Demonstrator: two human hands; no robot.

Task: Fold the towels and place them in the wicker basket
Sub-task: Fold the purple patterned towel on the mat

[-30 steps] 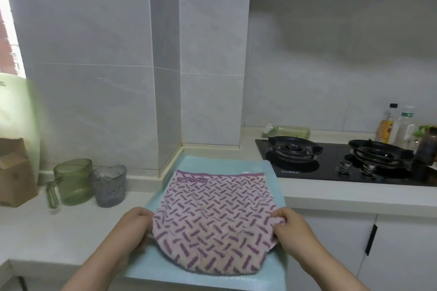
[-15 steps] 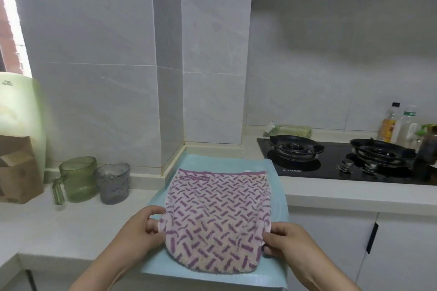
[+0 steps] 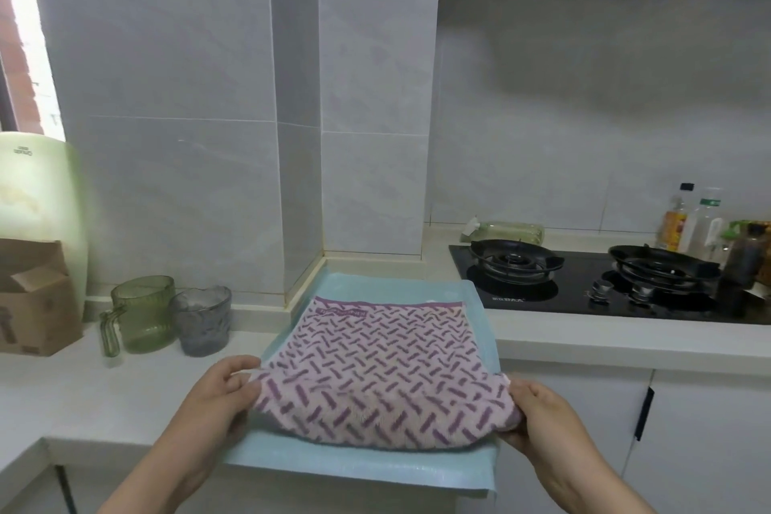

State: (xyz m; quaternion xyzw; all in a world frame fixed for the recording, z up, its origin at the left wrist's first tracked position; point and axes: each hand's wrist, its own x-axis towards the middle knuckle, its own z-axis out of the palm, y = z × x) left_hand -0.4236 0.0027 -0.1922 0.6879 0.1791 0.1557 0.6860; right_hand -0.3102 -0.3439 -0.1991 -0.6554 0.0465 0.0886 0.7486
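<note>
A pink towel with a purple zigzag pattern (image 3: pixel 384 363) lies on a light blue mat (image 3: pixel 333 467) at the counter's corner. Its near edge is lifted off the mat. My left hand (image 3: pixel 221 392) pinches the towel's near left corner. At the near right corner, my right hand (image 3: pixel 542 417) grips the cloth between thumb and fingers. The towel's far edge, with a purple band, lies flat toward the wall. No wicker basket is in view.
A green glass mug (image 3: pixel 144 313) and a grey glass cup (image 3: pixel 202 319) stand left of the mat, with a cardboard box (image 3: pixel 33 300) further left. A black gas hob (image 3: pixel 605 284) lies to the right, with bottles (image 3: pixel 692 225) behind it.
Both hands have lifted the towel's near edge higher and spread it wider. The camera has moved closer to the counter.
</note>
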